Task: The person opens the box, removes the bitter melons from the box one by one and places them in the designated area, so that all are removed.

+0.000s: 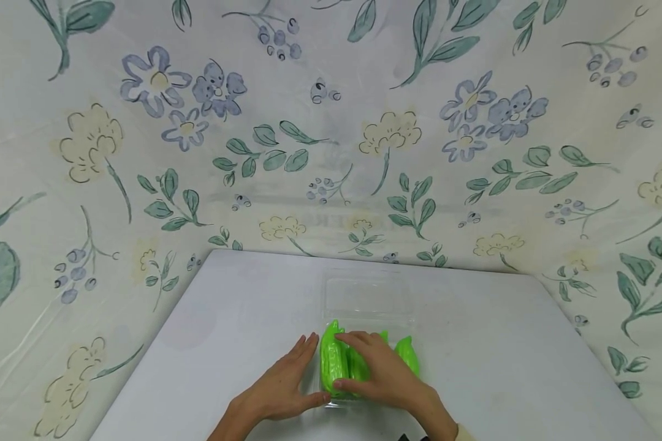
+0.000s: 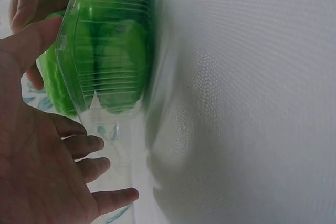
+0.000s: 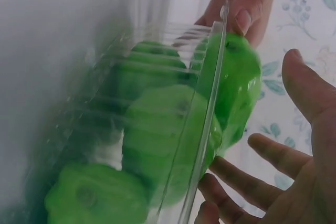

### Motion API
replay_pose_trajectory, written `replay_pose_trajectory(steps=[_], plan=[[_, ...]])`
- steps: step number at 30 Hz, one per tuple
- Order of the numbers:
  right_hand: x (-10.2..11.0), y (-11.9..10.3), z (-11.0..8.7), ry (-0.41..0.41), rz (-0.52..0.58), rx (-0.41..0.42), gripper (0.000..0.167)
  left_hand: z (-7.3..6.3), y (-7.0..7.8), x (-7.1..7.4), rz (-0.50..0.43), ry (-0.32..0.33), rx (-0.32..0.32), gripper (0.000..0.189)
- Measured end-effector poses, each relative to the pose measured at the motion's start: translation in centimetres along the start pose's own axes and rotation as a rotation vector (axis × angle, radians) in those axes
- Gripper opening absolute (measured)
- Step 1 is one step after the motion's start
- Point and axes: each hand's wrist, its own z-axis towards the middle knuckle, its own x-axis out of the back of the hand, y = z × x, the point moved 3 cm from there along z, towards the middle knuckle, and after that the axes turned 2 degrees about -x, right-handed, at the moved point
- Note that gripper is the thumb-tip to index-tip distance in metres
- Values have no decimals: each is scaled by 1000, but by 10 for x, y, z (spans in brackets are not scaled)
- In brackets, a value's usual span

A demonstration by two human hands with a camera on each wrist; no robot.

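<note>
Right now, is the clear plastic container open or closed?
The container is open: a green vegetable sticks out of its top, and the clear lid lies spread on the white table behind.

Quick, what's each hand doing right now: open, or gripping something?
Left hand: open, thumb at the rim of the clear container.
Right hand: open, spread over the green gourd-like items, not gripping any.
</note>
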Motion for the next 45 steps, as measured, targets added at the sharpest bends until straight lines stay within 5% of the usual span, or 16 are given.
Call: replay_pose_trajectory(steps=[19, 28, 37, 45], plan=[[-13, -19, 15, -33, -44, -52, 69, 0, 0, 0, -19, 3, 1, 104], [-12, -14, 13, 24, 59, -59, 62, 0, -1, 0, -7, -12, 16, 104], [10, -8, 2, 97, 216, -16, 59, 0, 0, 0, -13, 11, -2, 104], [40, 10, -13, 195, 243, -53, 60, 1, 2, 0, -4, 12, 4, 104]])
